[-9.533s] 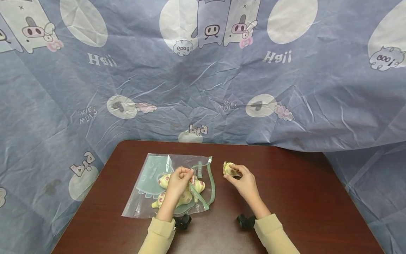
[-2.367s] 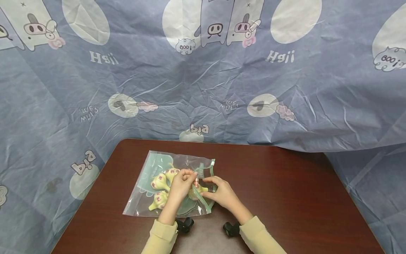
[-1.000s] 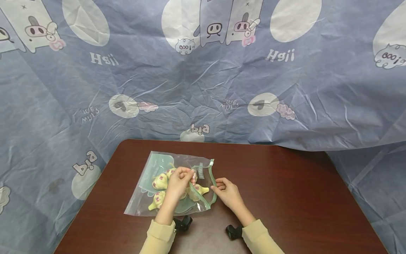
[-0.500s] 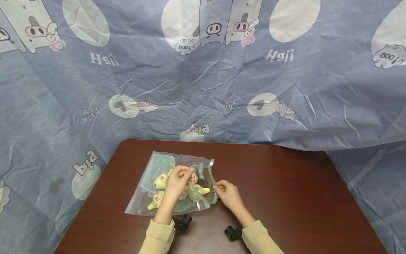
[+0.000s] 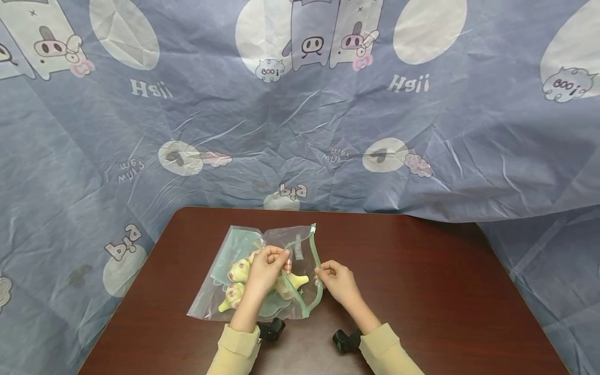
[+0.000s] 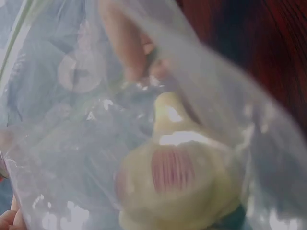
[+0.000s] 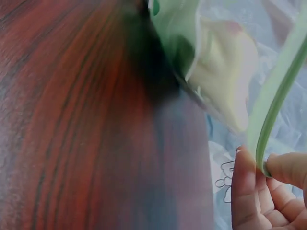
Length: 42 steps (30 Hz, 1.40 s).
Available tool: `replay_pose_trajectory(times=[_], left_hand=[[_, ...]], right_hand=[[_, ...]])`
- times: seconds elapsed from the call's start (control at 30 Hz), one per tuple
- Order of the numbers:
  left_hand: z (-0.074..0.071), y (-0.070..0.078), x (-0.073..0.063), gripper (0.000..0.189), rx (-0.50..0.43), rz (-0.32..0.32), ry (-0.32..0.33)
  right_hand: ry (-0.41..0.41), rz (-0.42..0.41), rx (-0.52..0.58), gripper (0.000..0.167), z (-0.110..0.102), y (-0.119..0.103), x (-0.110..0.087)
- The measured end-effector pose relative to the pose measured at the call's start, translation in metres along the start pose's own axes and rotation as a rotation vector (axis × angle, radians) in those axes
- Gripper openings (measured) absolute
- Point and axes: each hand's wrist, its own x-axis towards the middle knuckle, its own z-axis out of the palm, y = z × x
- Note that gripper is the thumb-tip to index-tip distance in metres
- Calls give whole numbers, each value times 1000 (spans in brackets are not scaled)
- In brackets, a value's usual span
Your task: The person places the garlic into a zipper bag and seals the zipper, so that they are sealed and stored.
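Note:
A clear zip bag with a green seal lies on the table, its mouth spread toward the right. Inside are several garlic bulbs, pale yellow with purple patches; one garlic bulb is near the middle and another garlic bulb fills the left wrist view, its stem toward the mouth. My left hand pinches one lip of the mouth and partly covers the bulbs. With thumb and fingers my right hand pinches the opposite lip, where the green seal strip runs between the fingertips in the right wrist view.
The dark red wooden table stretches out to the right of the bag. Black wrist cameras sit by both cuffs. Behind the table hangs a blue patterned cloth.
The garlic bulb that my right hand held right of the bag is now inside it. My right hand has let go of it, withdrawn and taken the bag's lip. The left hand keeps its grip.

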Motion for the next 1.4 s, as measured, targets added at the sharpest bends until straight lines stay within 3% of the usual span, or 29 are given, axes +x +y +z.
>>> replay_pose_trajectory(times=[0.23,0.53,0.83,1.1,1.23,1.4], left_hand=[[6,-4,-2,20,36,2,-25],[21,-11,-6,25,205,28,-80],[37,-25,-11,30,190,25,-174],[48,-29,-17,29,268,10,-143],[53,-31,-22,26,358,60,-154],[60,-34,-26,24,530,202,-160]], right_hand=[[5,36,49,14,-4,-9,0],[-9,81,128,18,-11,-16,-2],[-8,125,128,20,-15,-15,-4],[8,151,173,21,-19,-9,-7],[17,153,202,24,-20,-6,-10],[22,200,251,33,-20,-3,-13]])
